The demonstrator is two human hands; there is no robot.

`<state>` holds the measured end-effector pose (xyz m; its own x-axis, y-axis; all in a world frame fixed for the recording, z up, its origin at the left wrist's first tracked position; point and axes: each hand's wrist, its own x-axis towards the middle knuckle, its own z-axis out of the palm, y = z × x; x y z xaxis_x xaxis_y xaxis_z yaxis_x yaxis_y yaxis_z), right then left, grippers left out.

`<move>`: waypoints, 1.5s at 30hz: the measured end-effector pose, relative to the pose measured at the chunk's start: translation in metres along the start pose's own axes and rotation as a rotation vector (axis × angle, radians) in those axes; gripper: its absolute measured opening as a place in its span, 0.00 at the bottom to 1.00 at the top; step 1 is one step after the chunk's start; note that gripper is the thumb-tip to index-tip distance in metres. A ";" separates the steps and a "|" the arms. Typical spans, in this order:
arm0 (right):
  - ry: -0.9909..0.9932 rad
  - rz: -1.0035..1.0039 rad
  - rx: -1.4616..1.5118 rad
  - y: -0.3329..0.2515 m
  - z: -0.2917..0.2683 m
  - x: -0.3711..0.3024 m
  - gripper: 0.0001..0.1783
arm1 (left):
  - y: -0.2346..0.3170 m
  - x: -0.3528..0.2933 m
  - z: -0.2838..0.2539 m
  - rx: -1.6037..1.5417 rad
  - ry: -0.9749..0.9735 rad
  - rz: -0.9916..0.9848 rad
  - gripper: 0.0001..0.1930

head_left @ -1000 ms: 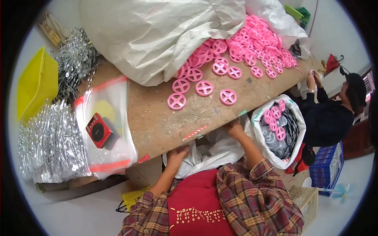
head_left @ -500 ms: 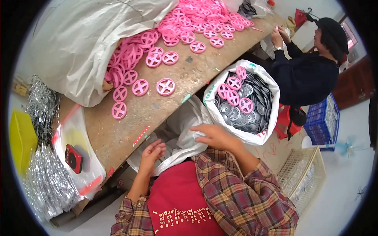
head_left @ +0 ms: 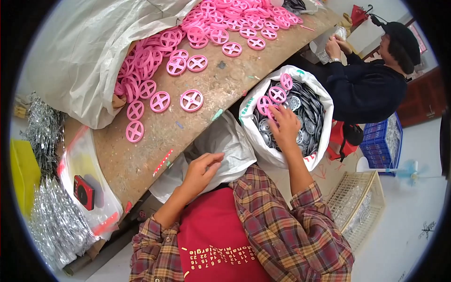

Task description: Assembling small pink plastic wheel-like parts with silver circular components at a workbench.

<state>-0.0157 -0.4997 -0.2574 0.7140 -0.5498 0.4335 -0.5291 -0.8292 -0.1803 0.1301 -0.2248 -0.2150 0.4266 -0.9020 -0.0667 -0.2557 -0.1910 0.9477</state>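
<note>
My right hand (head_left: 284,126) reaches into a white woven sack (head_left: 244,134) filled with grey and black discs (head_left: 308,108). Its fingers are closed on a pink spoked wheel (head_left: 271,112) lying on top of the discs; the palm side is hidden. More pink wheels (head_left: 277,94) lie beside it. My left hand (head_left: 205,171) hovers above a crumpled white sack (head_left: 230,143) by my lap, with its fingers stretched out and nothing visible in them.
A bench (head_left: 197,127) carries a heap of pink wheels (head_left: 155,61) spilling from a large white sack (head_left: 80,61). Silver strands (head_left: 58,221), clear plastic sheets (head_left: 101,188) and a red device (head_left: 84,192) lie left. A co-worker (head_left: 371,84) sits right, near a blue crate (head_left: 383,143) and a cream basket (head_left: 357,207).
My right hand has moved right and up from above my lap to the pink wheels in the filled sack. My left hand has shifted right, and its fingers now point right.
</note>
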 end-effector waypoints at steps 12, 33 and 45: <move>0.055 0.053 0.231 0.028 0.008 -0.007 0.24 | -0.021 0.001 0.009 -0.120 0.025 -0.061 0.13; 0.044 0.034 1.150 -0.068 -0.008 0.118 0.11 | -0.026 -0.009 0.019 -0.060 0.050 0.053 0.13; 0.104 0.135 0.488 -0.035 -0.001 0.125 0.18 | 0.011 -0.009 -0.049 0.116 0.414 0.230 0.14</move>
<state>0.0911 -0.5393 -0.1962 0.5915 -0.6631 0.4587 -0.3203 -0.7153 -0.6211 0.1657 -0.1997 -0.1892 0.6507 -0.7007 0.2927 -0.4690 -0.0677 0.8806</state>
